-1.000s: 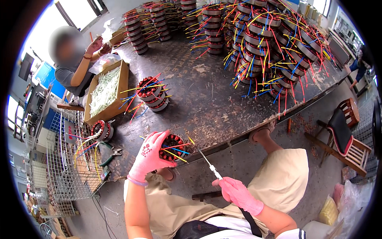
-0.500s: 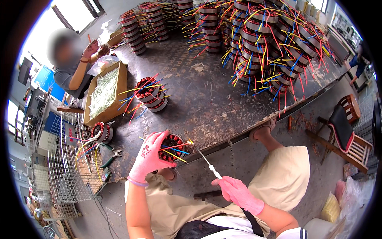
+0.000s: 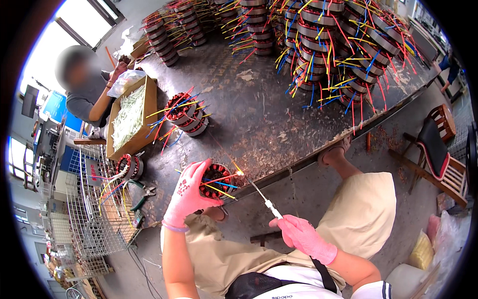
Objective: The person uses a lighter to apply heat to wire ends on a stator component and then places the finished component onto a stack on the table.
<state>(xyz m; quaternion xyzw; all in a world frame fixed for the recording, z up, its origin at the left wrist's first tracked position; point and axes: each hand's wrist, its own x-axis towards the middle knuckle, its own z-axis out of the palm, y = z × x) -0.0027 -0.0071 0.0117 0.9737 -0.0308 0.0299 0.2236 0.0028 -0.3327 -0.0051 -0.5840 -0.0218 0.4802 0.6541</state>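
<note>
My left hand (image 3: pixel 187 197), in a pink glove, is closed around the side of a motor stator (image 3: pixel 213 172) at the table's near edge. Red, blue and yellow wires stick out of its red-wound ring toward the right. In my right hand (image 3: pixel 307 240), also pink-gloved, is a slim rod-like tool (image 3: pixel 272 208) with a white grip and a thin metal shaft. Its tip meets a red wire's end, where a bright glow and a streak of sparks show. Which kind of tool it is, I cannot tell.
Two stacked stators (image 3: pixel 185 117) stand beyond my left hand. Another stator (image 3: pixel 130 167) and pliers (image 3: pixel 144 197) lie left. A cardboard box (image 3: pixel 152 112) holds white tubes. Tall stator stacks (image 3: pixel 318 32) fill the far side. A person (image 3: pixel 87 99) works at far left; a chair (image 3: pixel 435 149) stands right.
The small glow at the wire end has become brighter, with a streak of sparks rising to the upper left. Both hands keep their holds; the whole view has shifted slightly.
</note>
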